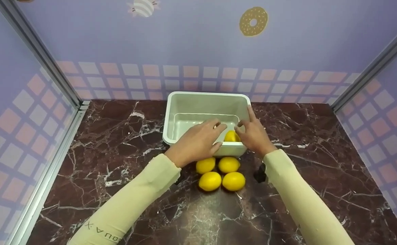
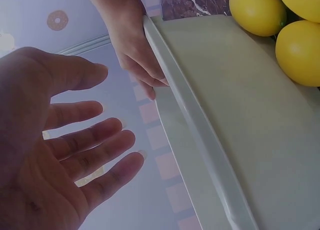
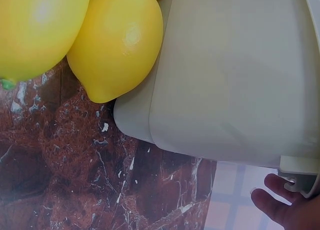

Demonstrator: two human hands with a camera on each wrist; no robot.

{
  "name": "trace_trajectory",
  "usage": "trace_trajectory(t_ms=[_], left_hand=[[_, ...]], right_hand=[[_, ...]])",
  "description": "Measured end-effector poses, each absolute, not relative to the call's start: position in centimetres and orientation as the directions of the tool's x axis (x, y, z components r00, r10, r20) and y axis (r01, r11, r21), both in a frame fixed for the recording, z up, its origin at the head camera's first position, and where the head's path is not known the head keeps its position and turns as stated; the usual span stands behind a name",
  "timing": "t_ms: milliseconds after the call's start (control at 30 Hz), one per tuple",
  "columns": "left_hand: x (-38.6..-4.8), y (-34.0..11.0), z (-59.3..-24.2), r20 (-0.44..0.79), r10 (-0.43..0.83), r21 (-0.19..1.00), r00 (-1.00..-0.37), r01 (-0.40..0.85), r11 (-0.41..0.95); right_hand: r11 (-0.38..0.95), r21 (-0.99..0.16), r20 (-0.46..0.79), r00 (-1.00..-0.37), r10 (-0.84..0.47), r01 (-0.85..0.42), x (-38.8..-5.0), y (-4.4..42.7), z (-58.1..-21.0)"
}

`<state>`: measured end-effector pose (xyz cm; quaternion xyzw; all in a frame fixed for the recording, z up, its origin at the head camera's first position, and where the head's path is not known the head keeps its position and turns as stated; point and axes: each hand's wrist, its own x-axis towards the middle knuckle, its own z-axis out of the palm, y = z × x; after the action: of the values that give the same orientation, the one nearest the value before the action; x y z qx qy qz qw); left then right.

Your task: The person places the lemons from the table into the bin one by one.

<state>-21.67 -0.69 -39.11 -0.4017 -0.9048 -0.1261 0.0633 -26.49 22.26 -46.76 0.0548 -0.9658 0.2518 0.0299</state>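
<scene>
A pale grey-green rectangular bin (image 1: 205, 97) stands near the back wall. One yellow lemon (image 1: 231, 136) lies inside it at the front right corner. My left hand (image 1: 200, 140) hovers over the bin's front rim, its fingers loosely spread in the left wrist view, with nothing in them. At the right front corner is my right hand (image 1: 255, 135), its thumb side beside the inside lemon and a finger stretched along the right rim. Its fingers (image 3: 272, 205) show past the bin's edge in the right wrist view. Several more lemons (image 1: 234, 181) sit against the bin's front.
The bin stands on a dark red marbled tabletop (image 1: 123, 177). A lilac back wall (image 1: 191, 41) with printed squares rises behind it, and side walls with metal corner strips (image 1: 45, 58) enclose the table. Black wrist gear (image 1: 260, 173) shows under the right sleeve.
</scene>
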Motion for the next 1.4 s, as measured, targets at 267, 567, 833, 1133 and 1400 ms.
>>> trace_trajectory(t_ms=[267, 567, 833, 1133, 1400], left_hand=[[-21.4, -0.7, -39.3, 0.207, 0.719, 0.16, -0.663, 0.748, 0.644], [-21.0, -0.7, -39.4, 0.197, 0.732, 0.135, -0.652, 0.758, 0.638], [-20.8, -0.7, -39.5, 0.181, 0.741, 0.132, -0.647, 0.762, 0.634], [-20.5, -0.9, -39.6, 0.156, 0.74, 0.133, -0.654, 0.757, 0.64], [-20.2, -0.9, -39.9, 0.178, 0.748, 0.128, -0.639, 0.769, 0.627]], right_hand=[[0.874, -0.468, 0.095, -0.99, -0.1, -0.133, -26.6, 22.2, -46.9], [0.877, -0.462, 0.09, -0.991, -0.102, -0.132, -26.6, 22.3, -46.9], [0.878, -0.465, 0.077, -0.993, -0.089, -0.114, -26.5, 22.3, -46.9], [0.879, -0.458, 0.091, -0.991, -0.098, -0.129, -26.5, 22.3, -46.9], [0.877, -0.464, 0.08, -0.992, -0.097, -0.123, -26.6, 22.3, -46.7]])
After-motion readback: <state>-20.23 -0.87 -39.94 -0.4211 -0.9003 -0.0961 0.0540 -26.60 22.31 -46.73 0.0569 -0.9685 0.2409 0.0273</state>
